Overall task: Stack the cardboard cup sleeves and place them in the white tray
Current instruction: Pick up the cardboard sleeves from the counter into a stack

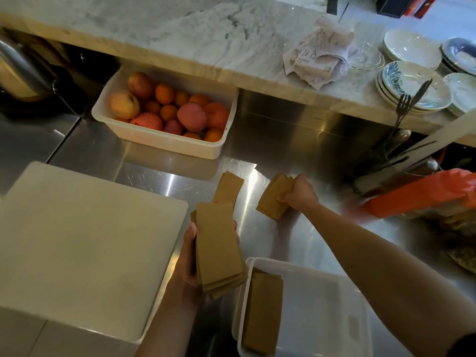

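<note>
My left hand (186,256) grips a thick stack of flat brown cardboard cup sleeves (219,248), held lengthwise just left of the white tray (322,276). Farther out on the steel counter, my right hand (298,193) is closed on a smaller bundle of sleeves (274,199). A loose sleeve (229,186) lies flat on the counter between the two hands. Inside the tray, along its left wall, rests another pile of sleeves (264,313).
A large white cutting board (77,240) fills the left. A white bin of apples and oranges (164,109) sits at the back under the marble ledge (180,34). Plates (412,83), cutlery (401,112) and an orange package (422,191) crowd the right.
</note>
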The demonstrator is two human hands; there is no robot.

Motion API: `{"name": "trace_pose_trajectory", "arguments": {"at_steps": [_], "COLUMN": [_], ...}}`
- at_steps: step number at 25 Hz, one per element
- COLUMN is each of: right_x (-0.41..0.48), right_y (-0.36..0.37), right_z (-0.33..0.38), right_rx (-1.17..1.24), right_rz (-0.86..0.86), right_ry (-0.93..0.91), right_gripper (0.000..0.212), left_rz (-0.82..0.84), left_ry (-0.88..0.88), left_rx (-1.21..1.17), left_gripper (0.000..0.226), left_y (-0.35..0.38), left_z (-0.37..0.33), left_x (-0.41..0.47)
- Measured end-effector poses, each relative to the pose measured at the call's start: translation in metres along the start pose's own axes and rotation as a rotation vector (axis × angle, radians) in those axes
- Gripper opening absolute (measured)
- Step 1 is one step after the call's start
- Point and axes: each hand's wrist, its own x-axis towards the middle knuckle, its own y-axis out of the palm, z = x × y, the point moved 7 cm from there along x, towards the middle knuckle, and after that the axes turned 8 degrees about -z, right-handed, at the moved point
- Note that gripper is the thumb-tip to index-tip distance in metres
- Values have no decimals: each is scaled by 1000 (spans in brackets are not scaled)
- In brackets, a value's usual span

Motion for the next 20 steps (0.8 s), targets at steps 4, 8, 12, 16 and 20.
{"name": "trace_pose_trajectory", "arguments": {"at_steps": [4, 8, 12, 16, 20], "right_x": [-7, -20, -53, -102, -160], "right_y": [3, -3, -41, -104, -142], "right_z": [-8, -12, 14, 60, 108], "right_rx": [123, 298, 468, 539, 568], "right_rz": [47, 140, 222, 203, 325], "right_ry": [30, 70, 23, -96, -272], "right_gripper": [80, 63, 61, 54, 49], "left_rz": [13, 70, 66, -35, 79], "left_ry": [-43, -68, -46, -35, 40], "left_rx": [-34, 12, 64, 66, 4], "left_gripper": [91, 87, 87, 99, 111], "left_y": [-8, -12, -18, -17, 6], "left_z": [6, 13, 10, 4, -1], "left_x": [0, 0, 6, 3, -7]}}
